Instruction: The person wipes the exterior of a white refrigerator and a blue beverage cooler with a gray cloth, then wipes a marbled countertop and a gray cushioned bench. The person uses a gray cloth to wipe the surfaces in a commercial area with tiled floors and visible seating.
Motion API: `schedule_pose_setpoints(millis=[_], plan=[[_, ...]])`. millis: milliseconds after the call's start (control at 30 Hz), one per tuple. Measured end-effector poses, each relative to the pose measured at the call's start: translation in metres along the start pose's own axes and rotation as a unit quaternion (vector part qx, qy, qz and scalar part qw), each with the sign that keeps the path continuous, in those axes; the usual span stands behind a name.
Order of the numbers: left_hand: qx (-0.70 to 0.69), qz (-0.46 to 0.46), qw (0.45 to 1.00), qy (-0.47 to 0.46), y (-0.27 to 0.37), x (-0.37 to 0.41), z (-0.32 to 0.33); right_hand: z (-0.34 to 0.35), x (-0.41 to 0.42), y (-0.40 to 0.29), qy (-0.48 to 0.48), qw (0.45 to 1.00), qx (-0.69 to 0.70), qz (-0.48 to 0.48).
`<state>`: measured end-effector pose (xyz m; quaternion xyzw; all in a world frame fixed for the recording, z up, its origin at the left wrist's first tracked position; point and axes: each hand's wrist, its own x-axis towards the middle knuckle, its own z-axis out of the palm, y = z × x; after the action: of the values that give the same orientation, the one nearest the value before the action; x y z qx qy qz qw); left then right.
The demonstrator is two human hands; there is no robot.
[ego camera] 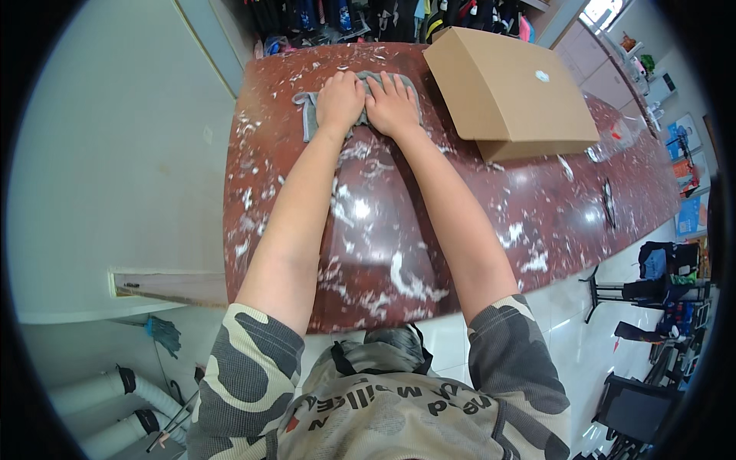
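Observation:
A grey cloth (309,119) with a pale edge and a small loop at its left lies bunched near the far side of a glossy red-brown table with white marbling (374,230). Both arms are stretched forward over the table. On the cloth's left part rests my left hand (340,102), palm down, its fingers bent and close together. Beside it my right hand (393,104) presses flat on the cloth with its fingers spread. The two hands nearly touch at the thumbs. Parts of the cloth are hidden under them.
A large brown cardboard box (517,86) stands on the table right of my hands. Farther right are a clear plastic container (612,141) and a thin dark object (608,202). A wall (121,149) borders the left side. Clothes (391,20) hang beyond the far edge.

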<state>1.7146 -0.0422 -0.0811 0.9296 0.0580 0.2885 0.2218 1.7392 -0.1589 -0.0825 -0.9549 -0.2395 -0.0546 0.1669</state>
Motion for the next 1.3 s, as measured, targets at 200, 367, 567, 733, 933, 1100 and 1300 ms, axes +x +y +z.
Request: schedule_pose_setpoints(millis=[200, 367, 567, 733, 933, 1100, 1300], plan=[[0.054, -0.002, 0.998, 0.034, -0.021, 0.061, 0.028, 0.017, 0.081, 0.010, 0.015, 1.000, -0.003, -0.019], [0.063, 0.001, 0.997, 0.036, -0.034, 0.079, 0.041, 0.021, 0.104, 0.008, 0.005, 1.000, -0.024, -0.002], [0.056, -0.001, 0.998, 0.009, -0.036, 0.075, 0.037, 0.020, 0.101, 0.006, -0.001, 1.000, -0.018, -0.004], [0.064, 0.014, 0.994, -0.088, -0.036, 0.047, 0.023, 0.006, 0.073, 0.000, -0.026, 0.999, -0.033, 0.001], [0.110, 0.010, 0.980, -0.164, -0.013, -0.007, -0.008, -0.001, 0.007, -0.010, -0.014, 1.000, -0.020, 0.000], [0.094, 0.010, 0.981, -0.167, 0.008, -0.071, -0.041, -0.010, -0.063, -0.027, -0.026, 0.998, -0.054, 0.005], [0.085, 0.019, 0.980, -0.180, 0.039, -0.141, -0.082, -0.026, -0.146, -0.043, -0.018, 0.999, -0.036, 0.014]])
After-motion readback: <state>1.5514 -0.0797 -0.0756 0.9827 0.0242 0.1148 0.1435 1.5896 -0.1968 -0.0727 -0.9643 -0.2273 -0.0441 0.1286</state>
